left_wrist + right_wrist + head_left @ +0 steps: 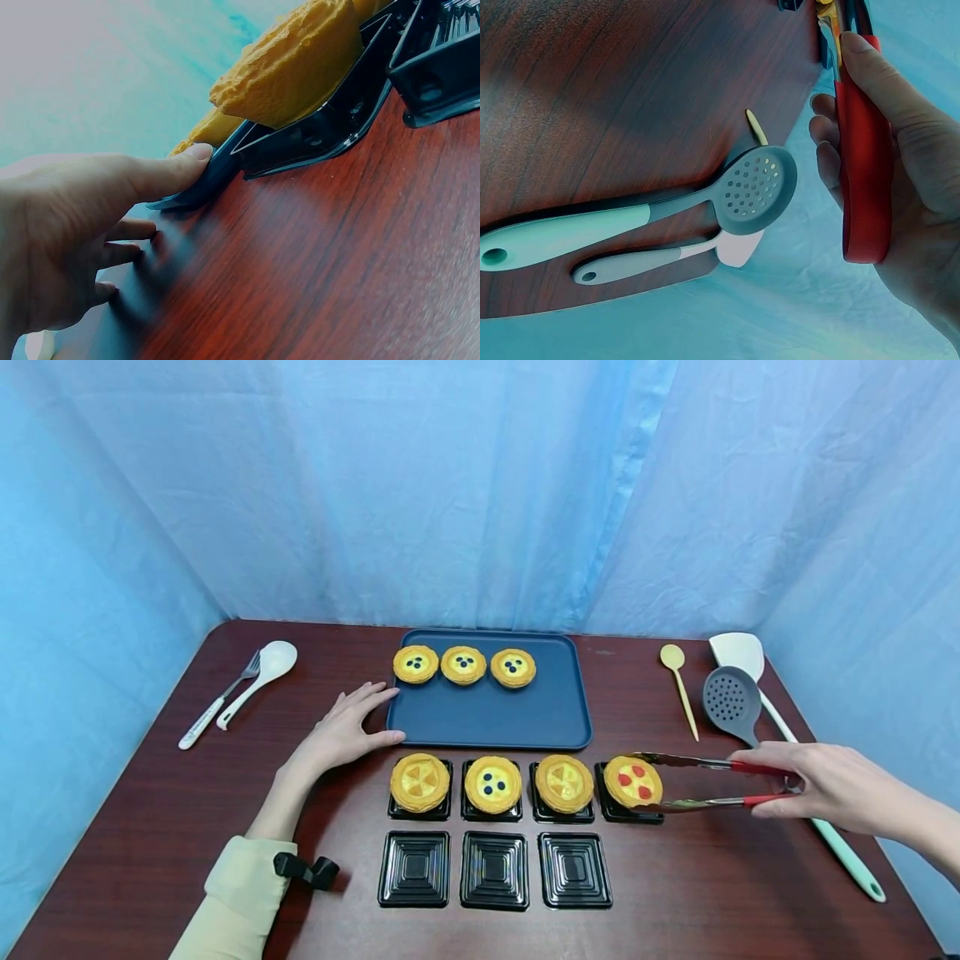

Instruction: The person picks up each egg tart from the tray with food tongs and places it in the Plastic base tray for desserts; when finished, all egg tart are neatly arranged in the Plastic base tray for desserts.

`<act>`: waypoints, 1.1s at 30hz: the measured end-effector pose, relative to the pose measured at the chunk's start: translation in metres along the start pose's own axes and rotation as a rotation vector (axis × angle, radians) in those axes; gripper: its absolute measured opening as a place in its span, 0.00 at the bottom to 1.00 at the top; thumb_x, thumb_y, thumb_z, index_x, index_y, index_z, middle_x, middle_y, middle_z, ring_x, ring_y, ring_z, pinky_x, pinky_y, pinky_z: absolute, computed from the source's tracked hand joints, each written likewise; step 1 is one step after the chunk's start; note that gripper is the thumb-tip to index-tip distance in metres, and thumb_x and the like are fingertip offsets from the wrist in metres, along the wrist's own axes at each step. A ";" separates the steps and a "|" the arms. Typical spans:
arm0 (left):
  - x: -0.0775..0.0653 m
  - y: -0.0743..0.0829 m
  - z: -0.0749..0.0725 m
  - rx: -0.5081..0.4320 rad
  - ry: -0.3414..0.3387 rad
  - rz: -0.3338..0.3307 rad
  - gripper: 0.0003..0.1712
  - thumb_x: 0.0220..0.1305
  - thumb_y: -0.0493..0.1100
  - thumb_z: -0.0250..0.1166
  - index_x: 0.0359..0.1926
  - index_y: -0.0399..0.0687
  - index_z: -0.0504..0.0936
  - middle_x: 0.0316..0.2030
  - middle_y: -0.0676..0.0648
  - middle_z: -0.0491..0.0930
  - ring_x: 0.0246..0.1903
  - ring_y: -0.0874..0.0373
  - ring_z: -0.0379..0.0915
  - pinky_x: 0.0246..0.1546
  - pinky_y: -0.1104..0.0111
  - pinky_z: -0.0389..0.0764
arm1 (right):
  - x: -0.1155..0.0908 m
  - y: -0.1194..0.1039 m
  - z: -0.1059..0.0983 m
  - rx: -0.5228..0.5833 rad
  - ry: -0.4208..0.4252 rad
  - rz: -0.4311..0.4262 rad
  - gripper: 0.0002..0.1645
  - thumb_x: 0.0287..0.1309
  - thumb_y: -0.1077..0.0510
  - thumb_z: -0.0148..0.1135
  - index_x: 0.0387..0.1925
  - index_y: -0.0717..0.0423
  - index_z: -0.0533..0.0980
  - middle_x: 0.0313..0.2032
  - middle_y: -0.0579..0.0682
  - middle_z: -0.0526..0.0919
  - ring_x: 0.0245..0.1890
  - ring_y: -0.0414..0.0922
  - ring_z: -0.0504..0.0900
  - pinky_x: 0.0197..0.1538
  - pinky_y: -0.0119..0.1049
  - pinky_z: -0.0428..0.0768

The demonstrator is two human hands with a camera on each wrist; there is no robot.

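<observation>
My right hand (pixel 832 785) holds red-handled tongs (pixel 866 165), thumb on one arm and fingers curled round the other. The tongs' tips lie either side of a tart with red fruit pieces (pixel 633 781), which sits over the rightmost black square holder (pixel 613 811) of the upper row. My left hand (pixel 348 727) lies at the left side of the blue tray (pixel 487 718), fingers spread and fairly straight. Its thumb touches the tray rim in the left wrist view, while the other fingertips rest on the table. Three blueberry tarts (pixel 463 666) stand along the tray's far side.
Left of the red-fruit tart, a blueberry tart (pixel 492 785) sits between two yellow-fruit tarts (pixel 420 782) in holders. Three bare holders (pixel 494 870) form the front row. A fork (pixel 225 702) and white ladle (pixel 273 662) lie left; a yellow spoon (pixel 678 677), skimmer (pixel 729 697) and white turner (pixel 738 652) lie right.
</observation>
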State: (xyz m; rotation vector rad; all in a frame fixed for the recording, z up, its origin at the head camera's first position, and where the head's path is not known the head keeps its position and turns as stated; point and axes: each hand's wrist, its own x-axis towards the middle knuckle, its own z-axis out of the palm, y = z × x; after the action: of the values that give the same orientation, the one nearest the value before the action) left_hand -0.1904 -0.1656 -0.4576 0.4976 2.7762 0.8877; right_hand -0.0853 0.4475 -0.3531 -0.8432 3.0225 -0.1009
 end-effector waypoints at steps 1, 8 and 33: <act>0.000 0.000 0.000 0.000 0.000 0.000 0.47 0.66 0.60 0.70 0.79 0.51 0.63 0.79 0.35 0.56 0.81 0.36 0.43 0.81 0.37 0.38 | 0.000 0.000 0.000 -0.002 -0.001 0.001 0.35 0.39 0.41 0.84 0.53 0.41 0.84 0.46 0.41 0.88 0.29 0.19 0.68 0.30 0.27 0.70; 0.000 0.001 -0.001 -0.001 -0.003 -0.002 0.47 0.66 0.60 0.70 0.79 0.51 0.63 0.80 0.35 0.56 0.81 0.36 0.43 0.81 0.37 0.38 | 0.001 0.001 0.000 -0.016 0.002 -0.001 0.35 0.38 0.40 0.84 0.52 0.41 0.85 0.46 0.42 0.89 0.31 0.20 0.71 0.30 0.28 0.72; 0.000 0.000 0.001 -0.008 0.003 0.000 0.47 0.66 0.60 0.70 0.79 0.51 0.63 0.80 0.36 0.55 0.82 0.36 0.43 0.81 0.37 0.38 | 0.002 0.001 -0.001 0.002 -0.008 -0.009 0.35 0.38 0.40 0.84 0.52 0.41 0.84 0.45 0.39 0.88 0.27 0.19 0.67 0.28 0.26 0.69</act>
State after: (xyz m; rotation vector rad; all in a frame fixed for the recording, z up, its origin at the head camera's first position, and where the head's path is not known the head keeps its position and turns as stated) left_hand -0.1902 -0.1655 -0.4586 0.4956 2.7739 0.8996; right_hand -0.0874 0.4475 -0.3518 -0.8553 3.0105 -0.1005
